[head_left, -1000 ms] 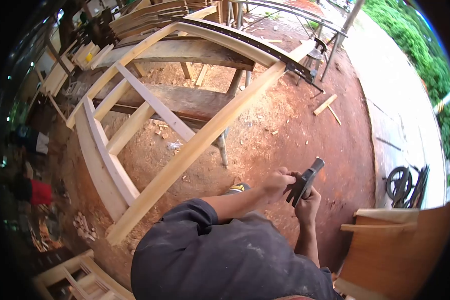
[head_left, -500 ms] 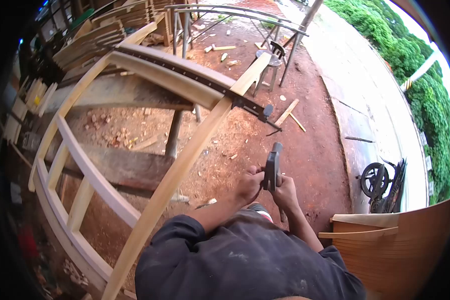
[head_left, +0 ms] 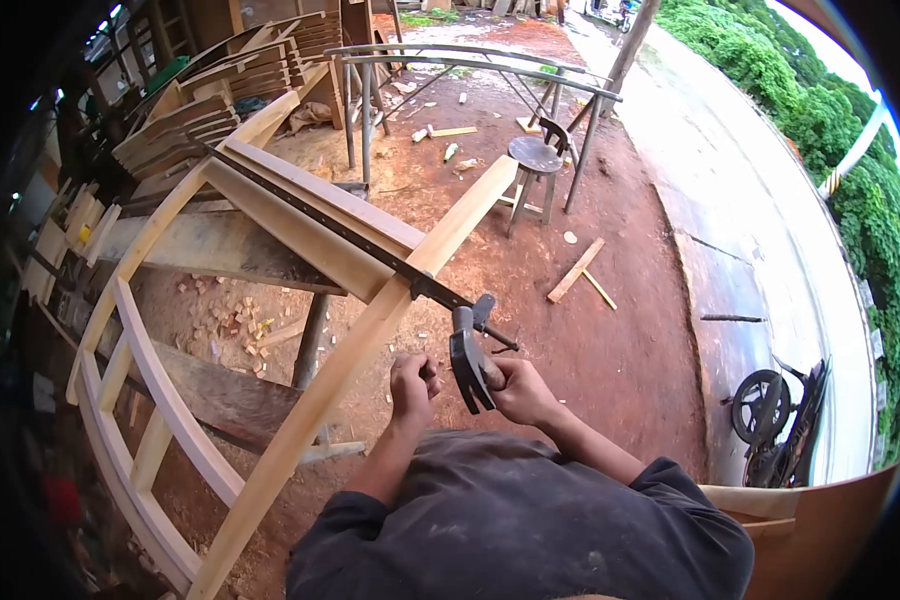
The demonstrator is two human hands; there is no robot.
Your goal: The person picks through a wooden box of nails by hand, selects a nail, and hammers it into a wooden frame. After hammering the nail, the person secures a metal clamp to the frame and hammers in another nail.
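Observation:
My right hand (head_left: 526, 391) is closed round the handle of a claw hammer (head_left: 466, 362), whose dark metal head points up and away with the claw toward me. Left of it, my left hand (head_left: 413, 388) is raised with the fingers curled; whatever it may hold is too small or hidden to make out. Just beyond both hands runs a long wooden rail (head_left: 355, 340), part of a curved wooden frame (head_left: 160, 365). Across the frame's far end lies a dark bar clamp (head_left: 320, 215), its screw end sticking out past the rail near the hammer head.
The frame rests on rough plank supports (head_left: 225, 395). A round stool (head_left: 537, 156) stands beyond the rail's far end, near a metal rack (head_left: 470, 62). Wood offcuts (head_left: 577, 270) lie on the red dirt floor. A motorcycle (head_left: 770, 410) and a curved wooden panel (head_left: 830, 540) are at right.
The hands have parted: the left has come off the hammer and moved left. My right hand has carried the hammer left and turned it, nearer the clamp's end. The view has shifted.

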